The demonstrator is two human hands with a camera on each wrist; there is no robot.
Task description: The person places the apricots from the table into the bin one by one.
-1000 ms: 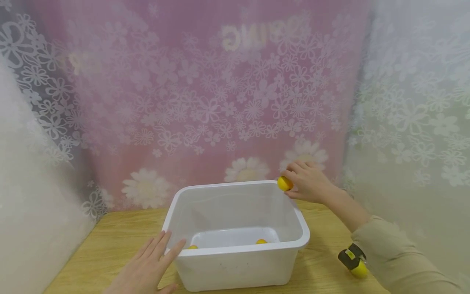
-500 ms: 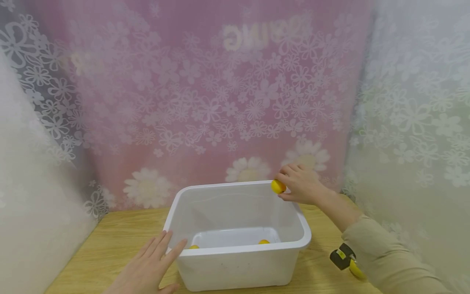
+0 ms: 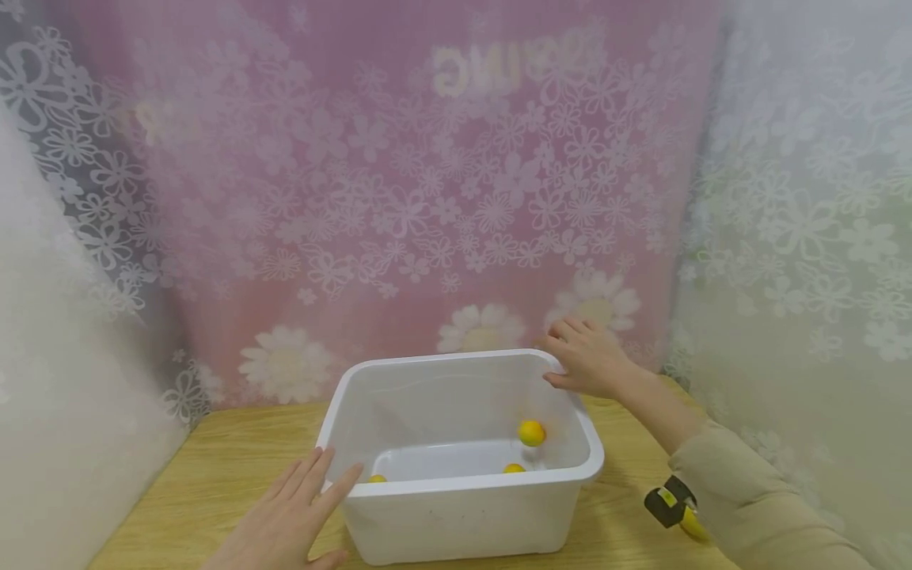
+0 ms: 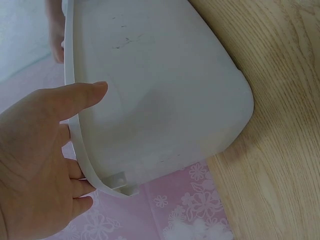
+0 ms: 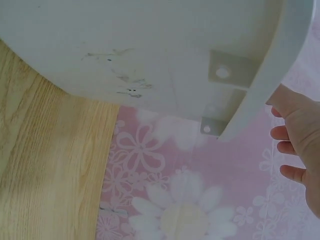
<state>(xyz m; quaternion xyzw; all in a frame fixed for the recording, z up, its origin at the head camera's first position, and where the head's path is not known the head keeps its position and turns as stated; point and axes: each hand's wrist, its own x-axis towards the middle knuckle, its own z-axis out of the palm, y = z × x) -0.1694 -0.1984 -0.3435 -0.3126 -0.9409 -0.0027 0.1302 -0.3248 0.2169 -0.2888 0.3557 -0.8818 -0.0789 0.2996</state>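
Observation:
A white plastic tub (image 3: 456, 518) stands on the wooden table. Inside it, in the head view, a yellow ball (image 3: 531, 433) hangs in mid-air below my right hand, slightly blurred. Two more yellow balls, one (image 3: 514, 469) at the right and one (image 3: 378, 478) at the left, show just above the front rim; their lower parts are hidden. Over the far right corner of the tub my right hand (image 3: 587, 360) is spread, holding nothing. My left hand (image 3: 292, 507) rests on the front left corner of the rim, its fingers fairly straight; the thumb (image 4: 82, 100) lies over the outer wall.
Beside the right sleeve (image 3: 755, 499) is a black device (image 3: 668, 501) with a yellow label. A yellow thing (image 3: 693, 524) is partly hidden behind the sleeve. Flower-patterned curtains (image 3: 427, 198) surround the wooden table (image 3: 235, 451) at the back and sides.
My right hand moved slightly left with the yellow ball, then let go of it. The ball is now lower, inside the tub. My left hand has stayed in place.

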